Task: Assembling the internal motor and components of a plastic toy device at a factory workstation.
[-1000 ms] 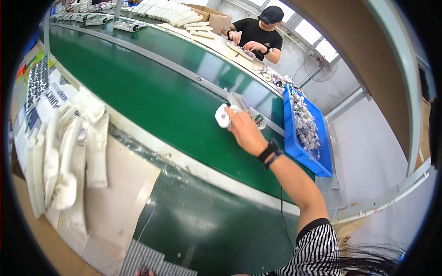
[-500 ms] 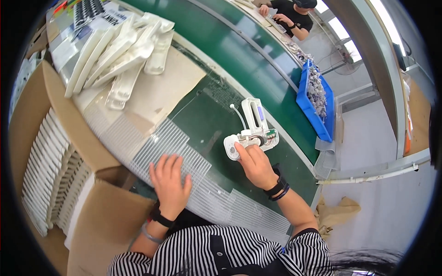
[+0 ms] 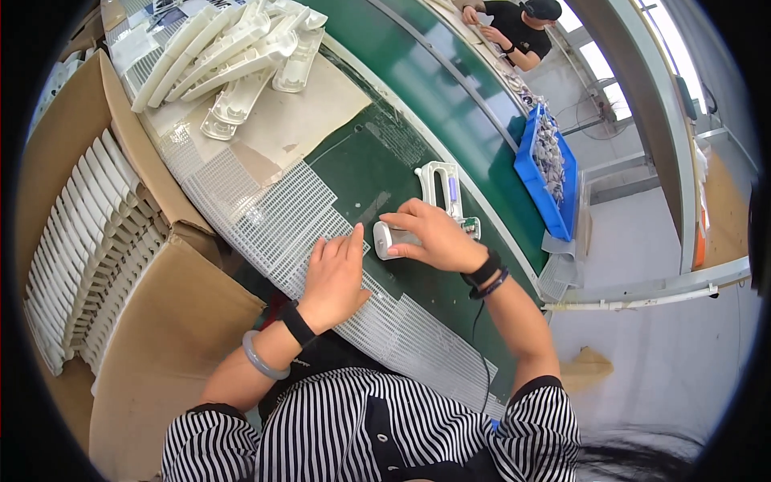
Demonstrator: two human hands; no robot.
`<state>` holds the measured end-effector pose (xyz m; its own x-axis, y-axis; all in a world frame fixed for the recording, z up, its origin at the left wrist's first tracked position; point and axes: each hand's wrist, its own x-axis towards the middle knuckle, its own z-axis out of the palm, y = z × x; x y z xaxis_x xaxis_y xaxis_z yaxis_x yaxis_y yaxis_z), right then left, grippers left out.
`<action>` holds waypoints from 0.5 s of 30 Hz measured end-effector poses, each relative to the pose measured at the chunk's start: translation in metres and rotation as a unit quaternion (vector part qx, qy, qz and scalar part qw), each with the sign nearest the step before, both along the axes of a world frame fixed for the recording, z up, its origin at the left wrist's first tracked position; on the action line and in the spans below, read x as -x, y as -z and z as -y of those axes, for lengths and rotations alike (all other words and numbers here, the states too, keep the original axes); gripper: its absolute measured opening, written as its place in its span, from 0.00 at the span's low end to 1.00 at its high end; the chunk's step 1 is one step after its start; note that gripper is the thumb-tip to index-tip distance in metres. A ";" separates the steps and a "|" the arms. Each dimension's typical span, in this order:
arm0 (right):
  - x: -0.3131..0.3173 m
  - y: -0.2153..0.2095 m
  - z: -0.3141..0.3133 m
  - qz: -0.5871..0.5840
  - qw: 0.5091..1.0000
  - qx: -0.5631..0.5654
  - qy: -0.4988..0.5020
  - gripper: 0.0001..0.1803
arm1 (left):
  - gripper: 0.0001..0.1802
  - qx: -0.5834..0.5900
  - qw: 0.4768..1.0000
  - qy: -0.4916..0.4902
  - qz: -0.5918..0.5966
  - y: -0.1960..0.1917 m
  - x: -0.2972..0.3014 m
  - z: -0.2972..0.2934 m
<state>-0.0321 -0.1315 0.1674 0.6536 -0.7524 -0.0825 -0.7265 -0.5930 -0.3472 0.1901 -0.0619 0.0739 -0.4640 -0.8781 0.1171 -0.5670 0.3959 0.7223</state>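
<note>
My right hand (image 3: 436, 237) is closed around the rounded white end (image 3: 382, 240) of a handheld device's plastic housing, thumb on the near side and fingers on the far side. Beyond the hand shows the housing's looped handle (image 3: 426, 189), with a purple part (image 3: 453, 189) in it. A small green circuit board (image 3: 471, 226) sits by my knuckles. My palm hides the middle of the device. My left hand (image 3: 334, 277) holds nothing; its fingers stretch out over the ribbed translucent mat (image 3: 277, 217), close to the rounded end but apart from it.
Several loose white plastic shells (image 3: 233, 60) are piled at the far left. A cardboard box (image 3: 173, 321) at the left holds rows of similar shells (image 3: 88, 217). Past the green bench, a blue tray (image 3: 526, 173) contains small parts (image 3: 548, 157). Another person (image 3: 514, 32) works at the back.
My left hand has moved right, nearer the device. My right hand has changed its grip from the top of the rounded end to around it, and that end has turned. The view has shifted slightly.
</note>
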 end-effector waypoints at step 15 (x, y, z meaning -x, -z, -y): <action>-0.003 0.009 0.026 -0.087 0.988 -0.119 -0.036 0.27 | 0.71 0.025 0.999 0.013 0.047 0.002 0.030 0.036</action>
<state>-0.0292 -0.1571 0.1584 0.6655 -0.6501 -0.3667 -0.7459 -0.5625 -0.3566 0.1605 -0.0980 0.0716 -0.4980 -0.8595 0.1154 -0.6196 0.4458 0.6460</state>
